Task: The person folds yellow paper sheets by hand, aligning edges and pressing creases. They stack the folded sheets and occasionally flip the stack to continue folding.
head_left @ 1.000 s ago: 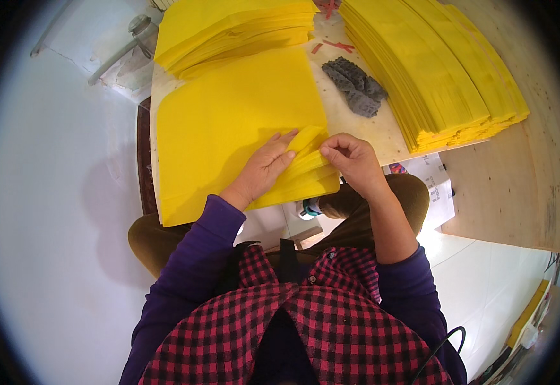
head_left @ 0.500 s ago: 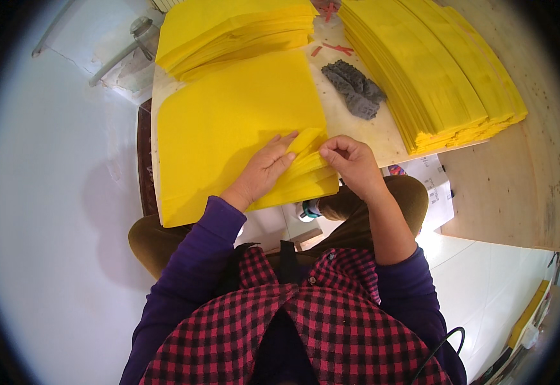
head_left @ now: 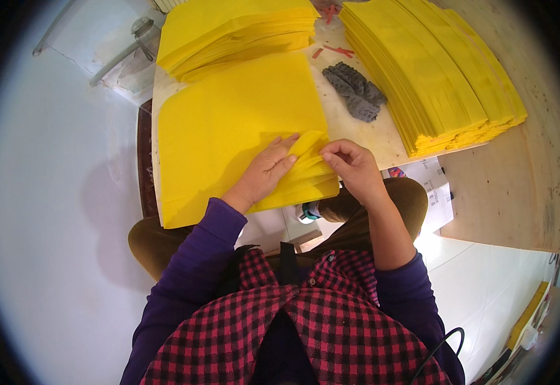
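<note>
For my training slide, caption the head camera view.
Left hand rests on yellow sheets while right hand pinches at their edges, gray cloth beyond.

From my remote feed, I judged the place to be a small workshop. A pale, unpainted wooden worktable (head_left: 389, 142) bore a broad pile of matte yellow fabric-like sheets (head_left: 228, 115), a thick yellow stack (head_left: 235, 32) behind it and long, layered yellow bundles (head_left: 427, 70) to the right. Short, thin red strips (head_left: 339, 50) lay between. I noted glossy white floor tiles (head_left: 479, 276).
</note>
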A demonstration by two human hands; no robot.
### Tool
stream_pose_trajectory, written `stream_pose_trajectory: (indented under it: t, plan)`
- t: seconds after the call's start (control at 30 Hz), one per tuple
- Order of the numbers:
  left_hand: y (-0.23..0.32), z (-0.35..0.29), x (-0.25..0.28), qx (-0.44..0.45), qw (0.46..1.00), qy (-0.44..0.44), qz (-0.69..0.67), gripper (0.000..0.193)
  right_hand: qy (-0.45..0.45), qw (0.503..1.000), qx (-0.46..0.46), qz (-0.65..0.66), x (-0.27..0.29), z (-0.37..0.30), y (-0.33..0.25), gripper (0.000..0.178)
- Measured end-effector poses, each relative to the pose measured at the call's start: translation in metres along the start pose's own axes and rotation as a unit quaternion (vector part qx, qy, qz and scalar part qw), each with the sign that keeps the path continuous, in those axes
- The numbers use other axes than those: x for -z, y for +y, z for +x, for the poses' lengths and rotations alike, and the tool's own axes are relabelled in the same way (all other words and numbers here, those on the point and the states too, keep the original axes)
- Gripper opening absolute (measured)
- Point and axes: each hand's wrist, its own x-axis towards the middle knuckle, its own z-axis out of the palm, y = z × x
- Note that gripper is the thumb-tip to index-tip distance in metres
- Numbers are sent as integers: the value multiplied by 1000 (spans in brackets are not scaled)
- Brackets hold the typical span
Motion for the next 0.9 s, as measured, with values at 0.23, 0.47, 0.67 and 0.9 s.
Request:
stream_pose_trajectory:
  t: [0.23, 0.47, 0.67, 0.9]
  plan:
    - [1, 0, 1, -5, 1000, -2, -10, 29, 29, 998, -22, 47, -2, -6, -5, 18]
    - [0, 0, 1, -13, 1000, -19, 15, 43, 12, 998, 3, 70, -4, -8, -11, 21]
    - [2, 2, 2, -18, 999, -39, 25, 46, 21, 997, 28, 72, -7, -5, -20, 19]
    - [9, 0, 6, -37, 997, -48, 47, 55, 4, 998, 32, 59, -10, 5, -24, 22]
